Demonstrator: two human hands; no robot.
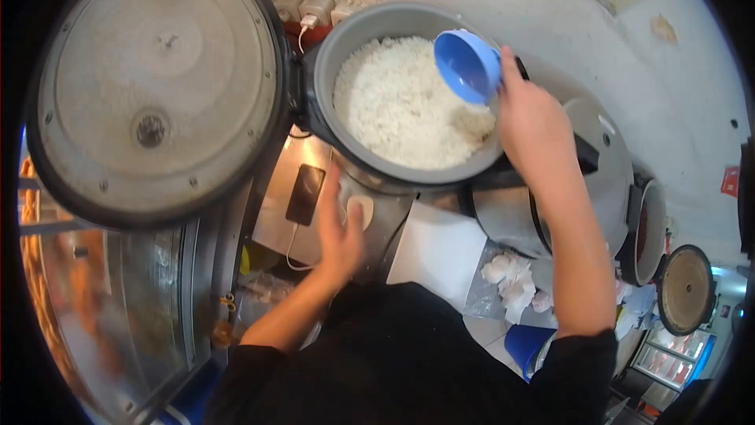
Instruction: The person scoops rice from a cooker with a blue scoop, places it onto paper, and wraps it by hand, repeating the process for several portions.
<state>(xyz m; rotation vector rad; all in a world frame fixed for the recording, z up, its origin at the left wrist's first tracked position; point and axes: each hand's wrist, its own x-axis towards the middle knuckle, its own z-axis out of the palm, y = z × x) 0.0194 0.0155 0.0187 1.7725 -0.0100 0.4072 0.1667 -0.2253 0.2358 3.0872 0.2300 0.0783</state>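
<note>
A large round pot point(326, 79) full of white rice point(401, 103) stands open on the counter. My right hand point(531, 114) grips a blue bowl point(465, 66) by its edge, tilted above the right side of the rice; the part of the bowl that shows inside is empty. A dark handle-like piece shows behind my fingers. My left hand point(342, 228) is in the air below the pot, fingers apart, holding nothing. It is beside a phone point(305, 195) with a white cable.
The pot's big round lid point(161, 87) stands raised at the left. A second cooker point(598, 181) is on the right, past a white sheet point(438, 252) and crumpled paper point(510, 282). Sockets point(317, 10) line the wall, and a blue bin point(528, 346) is low down.
</note>
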